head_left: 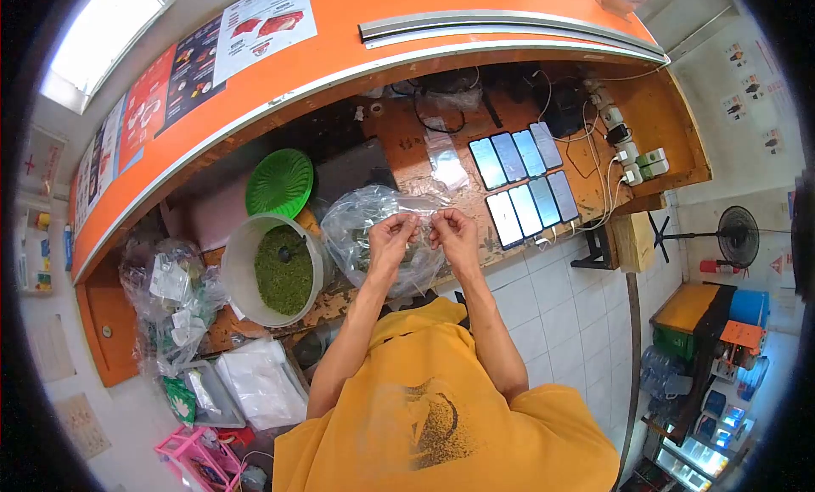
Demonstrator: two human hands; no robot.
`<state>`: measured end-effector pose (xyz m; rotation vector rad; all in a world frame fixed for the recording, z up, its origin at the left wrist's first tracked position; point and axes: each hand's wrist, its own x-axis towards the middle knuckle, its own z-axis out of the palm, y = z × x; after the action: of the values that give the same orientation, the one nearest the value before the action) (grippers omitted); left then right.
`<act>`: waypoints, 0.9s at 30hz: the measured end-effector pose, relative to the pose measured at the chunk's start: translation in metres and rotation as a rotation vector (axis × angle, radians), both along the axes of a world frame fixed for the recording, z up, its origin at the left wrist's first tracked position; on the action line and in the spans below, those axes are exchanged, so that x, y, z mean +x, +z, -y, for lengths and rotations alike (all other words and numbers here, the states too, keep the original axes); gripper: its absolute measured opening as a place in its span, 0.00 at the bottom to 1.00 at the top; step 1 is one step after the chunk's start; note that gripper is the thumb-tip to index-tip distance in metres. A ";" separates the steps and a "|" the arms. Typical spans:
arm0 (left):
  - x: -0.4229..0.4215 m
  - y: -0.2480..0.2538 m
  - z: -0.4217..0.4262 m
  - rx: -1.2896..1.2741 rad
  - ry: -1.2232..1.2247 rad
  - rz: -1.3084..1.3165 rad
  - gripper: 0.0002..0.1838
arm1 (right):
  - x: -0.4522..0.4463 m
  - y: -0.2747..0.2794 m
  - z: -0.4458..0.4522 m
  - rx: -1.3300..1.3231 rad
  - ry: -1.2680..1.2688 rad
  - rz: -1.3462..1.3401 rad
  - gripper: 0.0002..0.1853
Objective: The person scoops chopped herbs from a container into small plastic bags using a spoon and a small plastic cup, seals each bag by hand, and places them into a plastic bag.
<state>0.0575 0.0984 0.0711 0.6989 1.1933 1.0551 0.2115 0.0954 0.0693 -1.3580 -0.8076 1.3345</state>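
My left hand (393, 239) and my right hand (455, 237) are close together above the front edge of the wooden counter. Both pinch the rim of a clear plastic bag (344, 216), fingers pressed together. The bag spreads out behind and below my hands, and something green shows dimly through it. Just left of the bag stands a whitish tub (233, 271) filled with finely chopped green leaves (293, 286). A small dark object (284, 253) sits on the leaves. Behind the tub, a bright green ribbed plastic plate or basket (280, 183) leans tilted.
Several phones (512, 186) lie in two rows to the right, near cables and a power strip (618, 127). A flat clear packet (446, 157) lies behind the bag. At left are bundled plastic bags (174, 288) and a white stack (259, 382). A fan (737, 235) stands far right.
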 end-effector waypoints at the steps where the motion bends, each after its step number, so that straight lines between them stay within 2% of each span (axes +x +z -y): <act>1: -0.003 0.008 0.001 0.016 0.007 -0.048 0.10 | -0.004 0.008 0.001 0.027 -0.009 0.062 0.08; 2: -0.007 0.014 0.002 0.033 0.013 -0.095 0.10 | -0.008 0.017 0.001 0.055 -0.019 0.125 0.09; 5: -0.015 0.022 0.004 0.112 -0.045 -0.231 0.11 | -0.015 0.044 -0.002 0.036 0.042 -0.171 0.11; 8: -0.016 0.032 0.009 0.220 -0.066 -0.426 0.13 | -0.008 0.019 -0.012 0.049 0.144 -0.076 0.11; 11: -0.022 0.025 0.015 0.224 -0.047 -0.370 0.14 | -0.005 -0.001 -0.025 0.134 0.056 0.046 0.07; 14: -0.036 0.024 0.022 0.218 0.027 -0.311 0.11 | 0.013 -0.027 -0.051 0.204 -0.084 0.333 0.05; 17: -0.052 0.026 0.029 0.171 0.070 -0.313 0.11 | 0.036 -0.093 -0.085 0.245 -0.098 0.634 0.09; 20: -0.066 0.026 0.037 0.192 0.105 -0.306 0.11 | 0.050 -0.106 -0.086 0.279 0.046 1.150 0.15; 22: -0.078 0.013 0.043 0.216 0.094 -0.365 0.10 | 0.015 -0.019 -0.064 0.219 0.080 0.742 0.17; 24: -0.079 0.027 0.047 0.209 0.093 -0.424 0.10 | -0.021 0.055 -0.030 0.283 0.351 0.470 0.18; 25: -0.078 0.035 0.049 0.191 0.090 -0.362 0.10 | -0.035 0.074 -0.013 0.328 0.503 0.312 0.18; 27: -0.079 0.030 0.052 0.230 0.064 -0.414 0.09 | -0.053 0.083 0.001 0.522 0.644 0.493 0.17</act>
<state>-0.0213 0.0460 0.1011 1.1038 1.4673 1.1454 0.1585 0.0948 0.1522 -1.0376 -1.9033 1.1213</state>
